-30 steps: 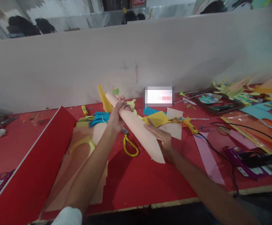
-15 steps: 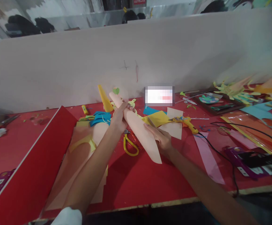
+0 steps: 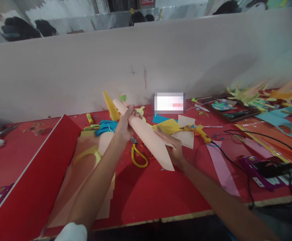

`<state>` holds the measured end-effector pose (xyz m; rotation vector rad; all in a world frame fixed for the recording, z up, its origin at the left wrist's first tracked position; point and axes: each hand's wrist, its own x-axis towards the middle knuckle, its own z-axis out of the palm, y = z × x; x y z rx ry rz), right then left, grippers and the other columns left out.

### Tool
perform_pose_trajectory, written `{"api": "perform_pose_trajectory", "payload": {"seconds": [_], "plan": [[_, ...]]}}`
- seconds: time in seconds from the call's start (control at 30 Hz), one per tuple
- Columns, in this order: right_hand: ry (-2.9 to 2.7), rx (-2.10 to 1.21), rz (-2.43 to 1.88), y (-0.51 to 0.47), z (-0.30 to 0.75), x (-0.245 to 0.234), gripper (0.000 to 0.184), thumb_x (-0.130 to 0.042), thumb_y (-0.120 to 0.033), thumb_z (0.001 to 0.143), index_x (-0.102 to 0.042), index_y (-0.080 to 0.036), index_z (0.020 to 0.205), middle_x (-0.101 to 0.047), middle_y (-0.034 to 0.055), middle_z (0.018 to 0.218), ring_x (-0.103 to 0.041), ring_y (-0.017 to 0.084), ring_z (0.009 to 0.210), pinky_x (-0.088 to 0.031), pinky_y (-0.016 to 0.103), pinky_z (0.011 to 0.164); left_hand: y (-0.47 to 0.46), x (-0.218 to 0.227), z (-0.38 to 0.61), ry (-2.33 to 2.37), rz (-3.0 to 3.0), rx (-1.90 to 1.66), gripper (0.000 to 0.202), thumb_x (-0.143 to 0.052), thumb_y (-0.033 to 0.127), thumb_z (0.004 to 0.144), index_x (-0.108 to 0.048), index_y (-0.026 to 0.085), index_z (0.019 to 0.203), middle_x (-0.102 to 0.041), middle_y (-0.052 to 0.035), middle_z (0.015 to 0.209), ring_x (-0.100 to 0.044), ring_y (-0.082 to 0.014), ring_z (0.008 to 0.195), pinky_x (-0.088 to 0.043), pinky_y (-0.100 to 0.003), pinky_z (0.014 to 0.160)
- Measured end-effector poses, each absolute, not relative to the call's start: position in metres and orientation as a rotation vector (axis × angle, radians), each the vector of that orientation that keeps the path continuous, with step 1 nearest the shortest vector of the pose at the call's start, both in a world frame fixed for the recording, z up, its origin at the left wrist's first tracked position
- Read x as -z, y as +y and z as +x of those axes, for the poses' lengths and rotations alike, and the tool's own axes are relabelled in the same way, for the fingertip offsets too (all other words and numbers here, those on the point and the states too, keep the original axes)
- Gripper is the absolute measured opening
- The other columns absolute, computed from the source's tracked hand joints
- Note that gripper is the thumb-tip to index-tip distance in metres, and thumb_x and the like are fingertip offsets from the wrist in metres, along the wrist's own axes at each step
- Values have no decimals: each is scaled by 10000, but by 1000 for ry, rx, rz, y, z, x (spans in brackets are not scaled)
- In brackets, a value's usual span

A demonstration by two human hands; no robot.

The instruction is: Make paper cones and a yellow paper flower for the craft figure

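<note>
Paper (image 3: 151,139), curled into a long taper, is held slantwise above the table (image 3: 140,197). Its narrow part is gripped by the left hand (image 3: 125,124), fingers curled closed around it; by the right hand (image 3: 173,147), fingers are laid nearly straight along the lower right side, but whether the edge is pinched cannot be told. For a neat roll, light, even pressure seems best applied, with the far tip guarded from creasing and the loose edge drawn in snugly. The right thumb and most of the scissors' blades are hidden; a panel (image 3: 169,102) is pixelated beyond reading.
</note>
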<state>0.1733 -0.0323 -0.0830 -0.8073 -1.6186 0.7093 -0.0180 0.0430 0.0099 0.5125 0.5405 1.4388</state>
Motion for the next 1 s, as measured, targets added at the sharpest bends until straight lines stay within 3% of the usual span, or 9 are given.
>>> {"api": "perform_pose_trajectory", "payload": {"seconds": [0.23,0.47,0.53,0.7,0.83,1.0], "plan": [[-1769,-546,-789,-36,180,84,542,-462,-609,1041,-693,-289,1413,-709,58,1411,-696,309,1276,-572,463,1116,41,-7,-10,581,447,-1443,250,-843,179,812,-596,195,852,-538,68,649,-573,-74,587,-527,-243,689],[-1783,-454,-776,-37,179,87,419,-514,-392,1069,-658,-307,1453,-707,52,1415,-707,281,1257,-567,439,1113,37,-7,-2,747,375,-1523,278,-876,192,787,-601,179,835,-550,68,628,-580,-82,574,-546,-250,698],[-1796,-454,-755,-37,179,86,437,-528,-411,1064,-643,-303,1471,-707,59,1415,-713,282,1244,-583,424,1083,37,-7,-1,778,374,-1541,302,-893,183,761,-597,175,823,-562,62,635,-583,-83,572,-543,-244,680],[-1734,-577,-784,-35,176,83,543,-485,-594,1044,-666,-283,1451,-728,67,1381,-726,293,1225,-603,417,1051,40,-9,-6,670,407,-1513,291,-878,124,747,-610,179,848,-570,57,657,-570,-67,571,-500,-196,617],[-1572,-763,-815,-32,173,84,495,-512,-588,1037,-727,-293,1371,-722,51,1388,-698,301,1282,-579,438,1100,44,-11,-15,596,441,-1521,272,-855,111,761,-610,182,852,-574,53,678,-568,-63,590,-508,-193,644],[-1515,-851,-737,-29,173,89,457,-654,-544,981,-728,-310,1366,-746,54,1351,-721,306,1244,-642,402,989,51,-15,-27,573,460,-1568,265,-878,166,755,-622,187,821,-522,72,632,-534,-54,549,-497,-197,626]]}}
